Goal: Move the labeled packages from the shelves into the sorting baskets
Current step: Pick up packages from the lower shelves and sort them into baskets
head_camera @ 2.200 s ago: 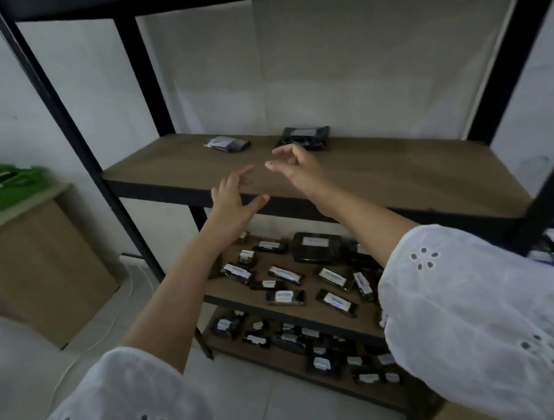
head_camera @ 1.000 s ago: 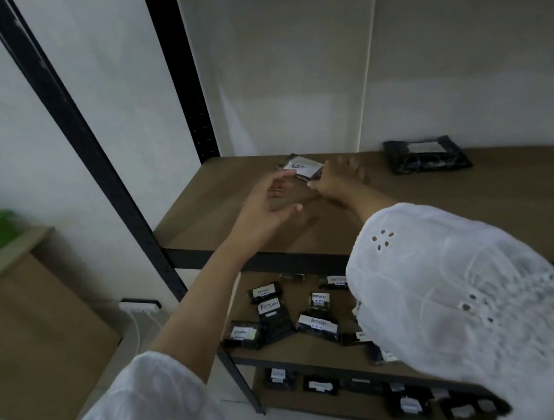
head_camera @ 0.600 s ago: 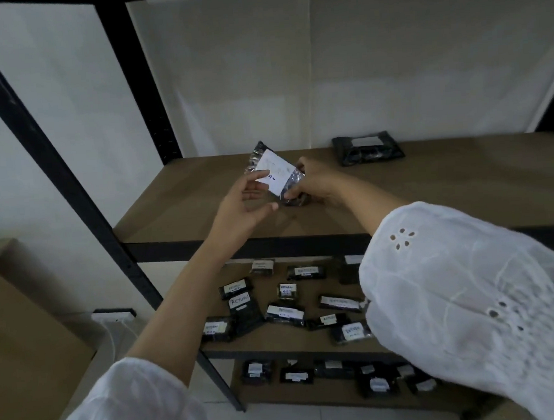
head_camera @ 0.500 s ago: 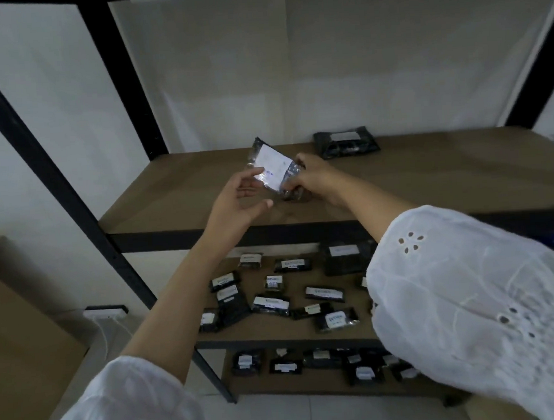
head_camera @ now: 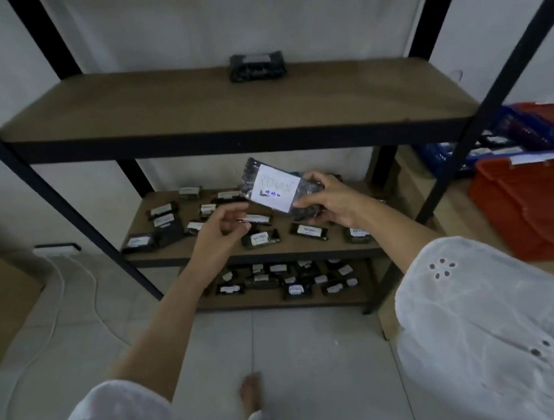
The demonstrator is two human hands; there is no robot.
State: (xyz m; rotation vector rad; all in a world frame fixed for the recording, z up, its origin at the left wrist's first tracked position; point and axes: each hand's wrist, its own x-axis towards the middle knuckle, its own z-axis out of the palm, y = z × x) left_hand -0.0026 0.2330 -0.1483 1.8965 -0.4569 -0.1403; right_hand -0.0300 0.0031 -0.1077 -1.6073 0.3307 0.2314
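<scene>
My right hand (head_camera: pixel 329 203) grips a dark package with a large white label (head_camera: pixel 276 192), held in the air in front of the middle shelf. My left hand (head_camera: pixel 220 232) hovers just left of and below it, fingers loosely curled, holding nothing. One black package (head_camera: pixel 256 66) lies at the back of the top shelf (head_camera: pixel 163 109). Several small labeled packages cover the middle shelf (head_camera: pixel 304 245) and the bottom shelf (head_camera: pixel 275 300). An orange basket (head_camera: pixel 527 205) and a blue basket (head_camera: pixel 500 140) stand at the right.
Black uprights of the rack (head_camera: pixel 55 205) frame the shelves on both sides. A white cable (head_camera: pixel 90 282) runs over the tiled floor at the left, beside a brown cabinet (head_camera: pixel 0 301). My bare foot (head_camera: pixel 251 393) is on the tiles below.
The package has come off the top shelf and down to middle-shelf height in my right hand. My left hand has let go of it. I have stepped back from the rack.
</scene>
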